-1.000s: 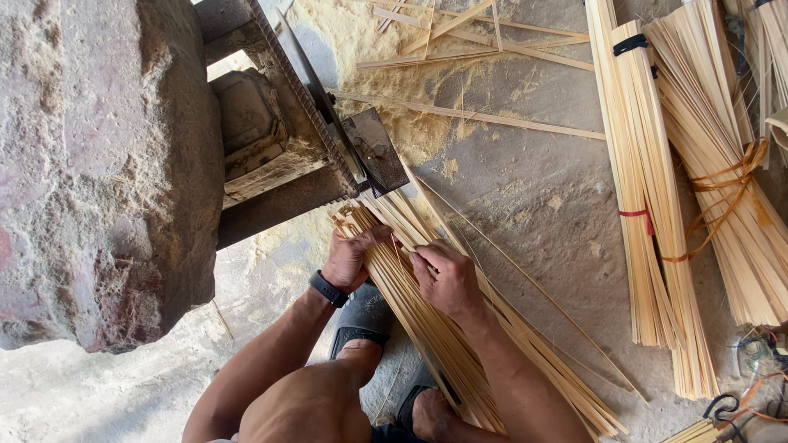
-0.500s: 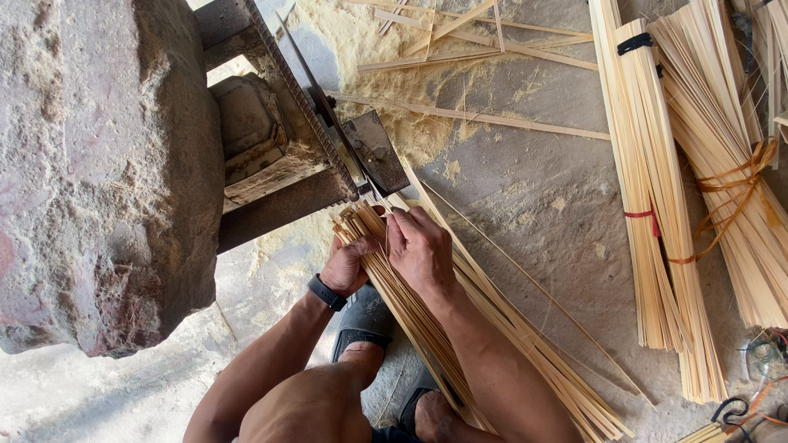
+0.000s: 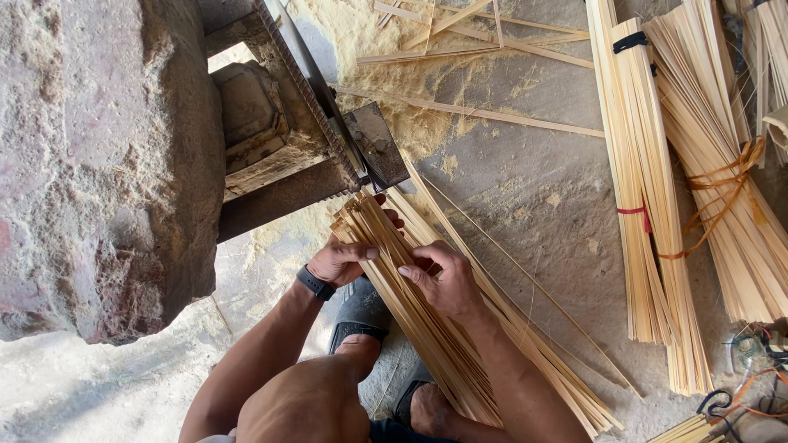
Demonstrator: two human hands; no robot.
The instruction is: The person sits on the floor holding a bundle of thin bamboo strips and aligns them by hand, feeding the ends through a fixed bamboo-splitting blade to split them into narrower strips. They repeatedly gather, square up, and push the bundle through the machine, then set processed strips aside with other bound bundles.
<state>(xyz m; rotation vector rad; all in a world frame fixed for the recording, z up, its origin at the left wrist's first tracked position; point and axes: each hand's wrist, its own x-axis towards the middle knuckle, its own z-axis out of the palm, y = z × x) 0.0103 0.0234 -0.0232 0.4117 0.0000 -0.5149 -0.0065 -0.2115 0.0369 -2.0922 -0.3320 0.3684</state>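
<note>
The left hand (image 3: 341, 261), with a black wristband (image 3: 315, 282) on its wrist, grips the near-side edge of a bundle of thin bamboo strips (image 3: 427, 320), thumb laid across the top. The right hand (image 3: 443, 277) rests on the same bundle just beside it, fingers curled and pinching several upper strips. The bundle lies diagonally across the concrete floor (image 3: 525, 189); its upper end sits just below a toothed metal blade (image 3: 316, 107) mounted on a worn block. A large rough stone (image 3: 98, 164) stands to the left. Sawdust (image 3: 386, 49) covers the floor beyond the blade. Tied bundles of strips (image 3: 681, 180) lie well apart at right.
</note>
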